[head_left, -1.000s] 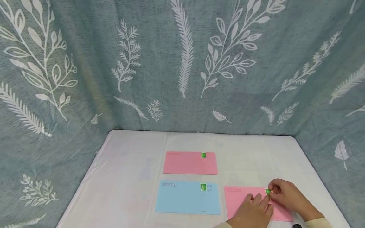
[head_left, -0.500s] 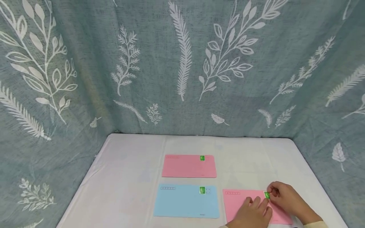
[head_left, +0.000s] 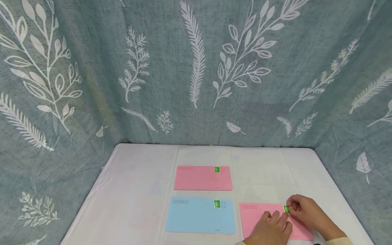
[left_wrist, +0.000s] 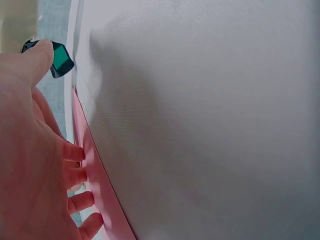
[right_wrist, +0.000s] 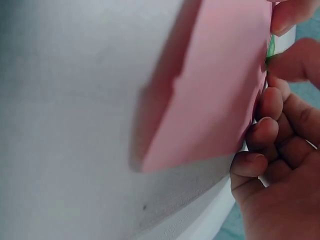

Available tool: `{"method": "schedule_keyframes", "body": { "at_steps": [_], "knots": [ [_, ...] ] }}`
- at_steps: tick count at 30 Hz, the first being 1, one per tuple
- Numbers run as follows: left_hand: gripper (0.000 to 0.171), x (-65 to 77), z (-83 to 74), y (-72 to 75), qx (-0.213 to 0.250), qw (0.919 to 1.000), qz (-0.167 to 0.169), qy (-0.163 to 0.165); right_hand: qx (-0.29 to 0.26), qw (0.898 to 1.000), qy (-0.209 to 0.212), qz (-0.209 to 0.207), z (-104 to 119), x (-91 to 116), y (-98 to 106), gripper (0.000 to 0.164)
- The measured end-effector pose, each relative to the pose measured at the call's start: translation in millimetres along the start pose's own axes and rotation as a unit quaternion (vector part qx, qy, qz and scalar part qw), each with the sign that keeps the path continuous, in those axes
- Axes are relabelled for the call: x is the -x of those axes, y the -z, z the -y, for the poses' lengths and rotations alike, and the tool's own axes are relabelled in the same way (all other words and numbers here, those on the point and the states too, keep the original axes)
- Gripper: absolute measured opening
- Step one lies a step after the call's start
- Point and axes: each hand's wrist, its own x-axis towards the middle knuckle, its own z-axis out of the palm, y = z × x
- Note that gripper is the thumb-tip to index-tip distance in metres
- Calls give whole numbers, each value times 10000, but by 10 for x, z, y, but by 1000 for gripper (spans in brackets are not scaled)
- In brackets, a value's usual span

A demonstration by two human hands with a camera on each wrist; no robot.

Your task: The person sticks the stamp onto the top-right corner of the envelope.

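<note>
A pink envelope [head_left: 251, 216] lies at the right front of the table, with a small green stamp [head_left: 286, 209] at its upper right corner. My left hand [head_left: 271, 229] rests on the envelope, fingers spread and bent, tips on the paper just left of the stamp. At the stamp's right side, my right hand [head_left: 306, 211] pinches it with curled index finger and thumb, covering part of it. In the right wrist view the green stamp [right_wrist: 271, 46] shows only as a sliver between fingers, and the pink envelope [right_wrist: 215, 95] slants upward.
A blue envelope [head_left: 199, 217] with a green stamp lies left of the hands. Behind it is another pink envelope [head_left: 202, 180], also stamped. The white table [head_left: 134, 190] is bordered by a leaf-patterned curtain [head_left: 171, 68]. A dark wrist device [left_wrist: 61, 59] shows in the left wrist view.
The head view has tilted slightly, so everything sits a little lower. Both hands keep nearly the same place at the stamp and envelope.
</note>
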Motion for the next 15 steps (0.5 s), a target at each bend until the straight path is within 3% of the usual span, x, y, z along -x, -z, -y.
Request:
{"method": "schedule_keyframes", "body": {
  "at_steps": [7,15],
  "knots": [
    [61,-5,-5,6,-94,9999,-111,10,-14,9999,8,-111,0,-3,-5,20],
    [70,-5,-7,43,53,9996,288,36,0,9999,32,-109,-15,3,-23,20]
  ]
}}
